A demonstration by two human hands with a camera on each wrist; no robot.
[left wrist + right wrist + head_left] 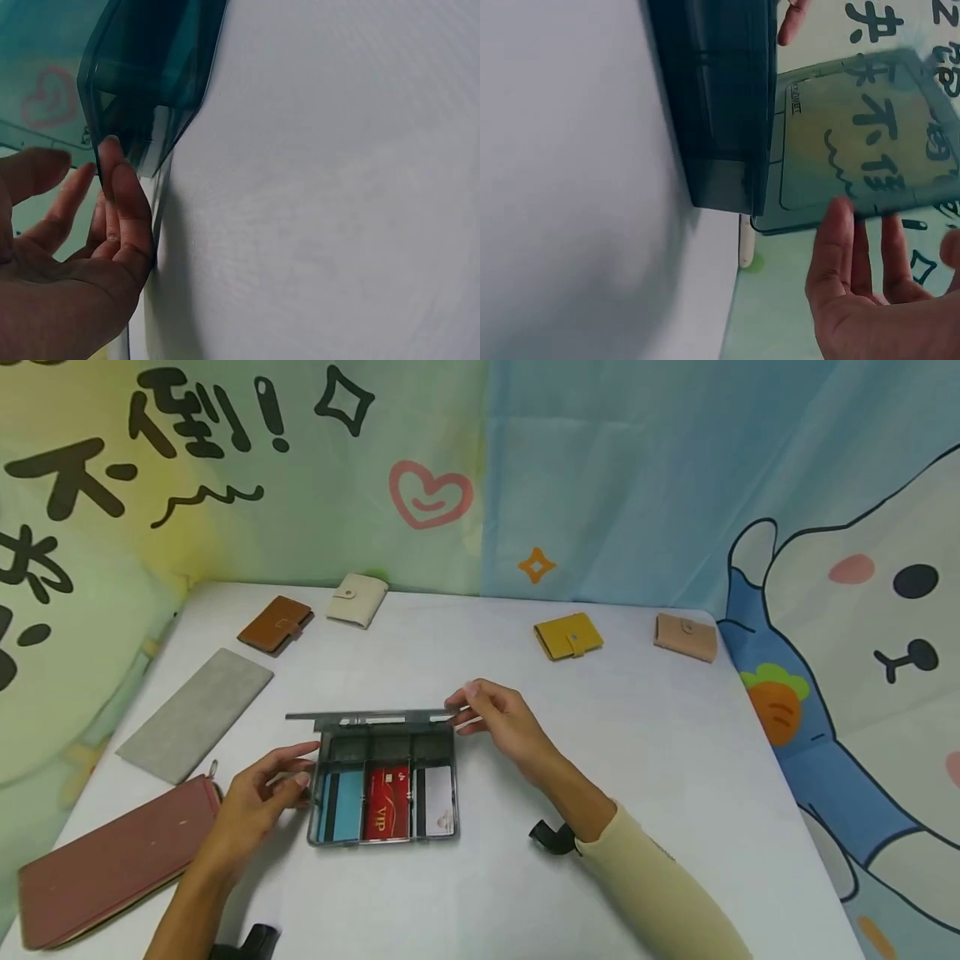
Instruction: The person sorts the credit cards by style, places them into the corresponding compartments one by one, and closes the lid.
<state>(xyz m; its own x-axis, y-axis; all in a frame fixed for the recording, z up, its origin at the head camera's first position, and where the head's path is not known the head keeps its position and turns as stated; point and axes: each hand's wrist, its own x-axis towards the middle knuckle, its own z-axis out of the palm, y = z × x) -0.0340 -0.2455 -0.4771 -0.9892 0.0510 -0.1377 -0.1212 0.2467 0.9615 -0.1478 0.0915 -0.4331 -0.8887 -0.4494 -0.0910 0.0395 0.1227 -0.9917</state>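
Note:
A translucent dark grey plastic card case [381, 745] lies on the table with its lid [367, 717] raised, seen nearly edge-on from the head. In its front compartments are a blue card [345, 806], a red VIP card [388, 802] and a white card [437, 802] with a dark stripe. My left hand [258, 797] is at the case's left side; in the left wrist view its fingertips rest against the corner, thumb apart. My right hand [504, 722] reaches the lid's right end. In the right wrist view, extended fingers [836, 240] touch the lid's edge, thumb away from it.
Left of the case lie a maroon zip wallet [120, 860] and a flat grey wallet [197, 714]. Along the back are a brown wallet [275, 624], a cream one [357, 600], a yellow one [568, 636] and a pinkish-tan one [685, 637]. A printed cloth [637, 485] hangs behind the table.

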